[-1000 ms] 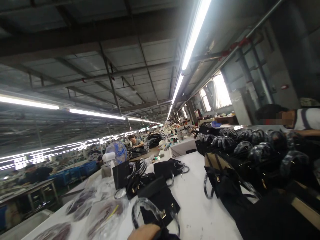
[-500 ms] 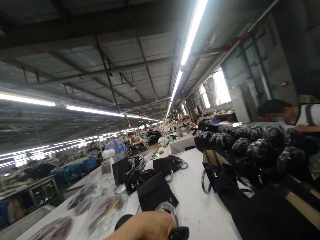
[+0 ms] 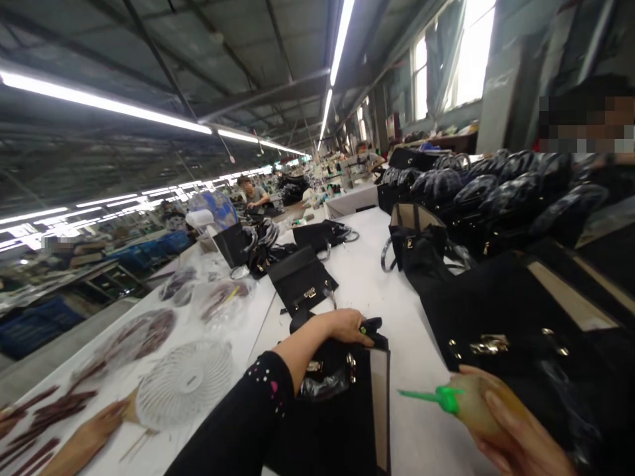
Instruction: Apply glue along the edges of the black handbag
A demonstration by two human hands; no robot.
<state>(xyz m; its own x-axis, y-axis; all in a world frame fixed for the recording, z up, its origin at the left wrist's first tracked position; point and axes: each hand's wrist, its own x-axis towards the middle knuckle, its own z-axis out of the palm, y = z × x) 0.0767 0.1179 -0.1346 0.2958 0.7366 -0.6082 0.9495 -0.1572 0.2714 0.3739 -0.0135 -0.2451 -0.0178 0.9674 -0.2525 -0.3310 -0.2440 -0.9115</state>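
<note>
My left hand (image 3: pixel 347 326), in a black sleeve with small dots, reaches over a black handbag (image 3: pixel 327 423) near the middle. Its fingers are closed on a folded black piece (image 3: pixel 380 328) at the bag's edge; a small green spot shows beside them. Brass clasps and a plastic-wrapped handle lie below the forearm. At the lower right my right hand (image 3: pixel 516 423) is wrapped round a glue bottle (image 3: pixel 479 400) of amber liquid. Its green nozzle (image 3: pixel 421 395) points left towards the bag, apart from it.
Black bags with wrapped handles (image 3: pixel 516 192) stand in rows on the right, a person behind them. More bags (image 3: pixel 302 277) lie ahead on the white table (image 3: pixel 367 277). To the left are a white fan (image 3: pixel 188 380), dark red strips (image 3: pixel 44 423) and another person's hand (image 3: pixel 94 426).
My view has tipped downward. My left forearm, the handbag under it, the white fan and the other person's hand now show. My right hand with the glue bottle has come into view.
</note>
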